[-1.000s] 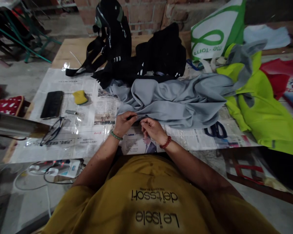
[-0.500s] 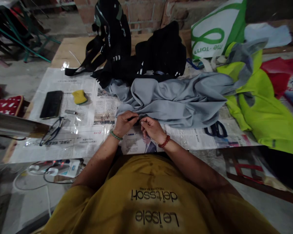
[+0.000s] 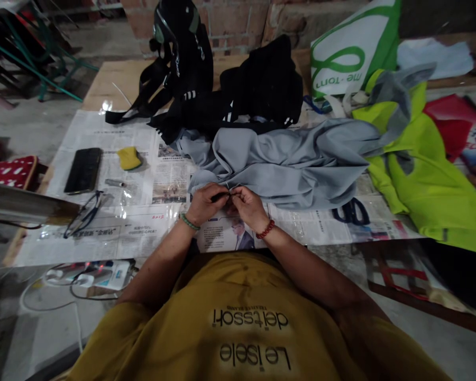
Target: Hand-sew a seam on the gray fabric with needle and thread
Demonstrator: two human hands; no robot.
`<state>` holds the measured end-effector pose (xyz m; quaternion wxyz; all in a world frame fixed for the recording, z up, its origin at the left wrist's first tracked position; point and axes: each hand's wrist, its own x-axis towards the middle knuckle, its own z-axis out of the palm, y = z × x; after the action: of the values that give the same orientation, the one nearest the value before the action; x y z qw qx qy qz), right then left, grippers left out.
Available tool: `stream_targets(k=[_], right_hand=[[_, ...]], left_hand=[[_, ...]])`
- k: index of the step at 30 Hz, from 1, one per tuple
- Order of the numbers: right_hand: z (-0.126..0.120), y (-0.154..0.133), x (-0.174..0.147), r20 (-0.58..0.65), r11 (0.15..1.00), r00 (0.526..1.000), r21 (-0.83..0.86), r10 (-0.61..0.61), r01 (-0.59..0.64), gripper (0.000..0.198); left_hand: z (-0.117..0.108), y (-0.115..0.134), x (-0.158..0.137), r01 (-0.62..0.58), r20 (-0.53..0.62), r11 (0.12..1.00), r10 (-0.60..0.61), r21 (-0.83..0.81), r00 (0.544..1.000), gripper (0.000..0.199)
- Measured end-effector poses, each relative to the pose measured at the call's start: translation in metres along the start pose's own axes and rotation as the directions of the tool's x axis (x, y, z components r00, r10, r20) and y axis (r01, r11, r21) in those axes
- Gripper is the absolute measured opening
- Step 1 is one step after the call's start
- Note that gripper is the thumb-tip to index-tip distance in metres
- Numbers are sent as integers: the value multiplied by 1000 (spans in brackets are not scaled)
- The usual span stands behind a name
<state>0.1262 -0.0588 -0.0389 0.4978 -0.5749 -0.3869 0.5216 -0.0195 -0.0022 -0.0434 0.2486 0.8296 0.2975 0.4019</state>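
On a table [image 3: 99,87], grey cloth [image 3: 289,166] is being met at its near edge by the left hand [image 3: 204,205] and right hand [image 3: 252,210], fingertips pinched together; a tiny item [image 3: 229,187], too small to identify, is seemingly being gripped, and could be dropped should the pinch loosen.

A: Text on the shirt [image 3: 238,293]?
B: Upside down: "Le isele", "deitssori" as best I read it. Tiny line between them and the hem, unsure.
A: Bag [image 3: 343,42]?
B: Inverted too, looks like "me·Tom", green.
A: Newspaper [image 3: 137,211]?
B: Chinese headlines, too small.
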Motion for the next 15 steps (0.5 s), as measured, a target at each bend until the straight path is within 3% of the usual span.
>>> stream_targets(k=[5,10,15], right_hand=[[-1,3,3,-57,999,998,26,-34,36,13],[-2,3,4,-67,999,997,12,-44,45,18],[-19,-4,-17,-37,949,976,-242,-215,200,15]], left_hand=[[3,-2,-2,21,12,995,-23,100,1000,13],[6,-3,-2,-83,0,991,84,101,996,15],[4,-4,-3,-108,-62,987,116,120,991,16]])
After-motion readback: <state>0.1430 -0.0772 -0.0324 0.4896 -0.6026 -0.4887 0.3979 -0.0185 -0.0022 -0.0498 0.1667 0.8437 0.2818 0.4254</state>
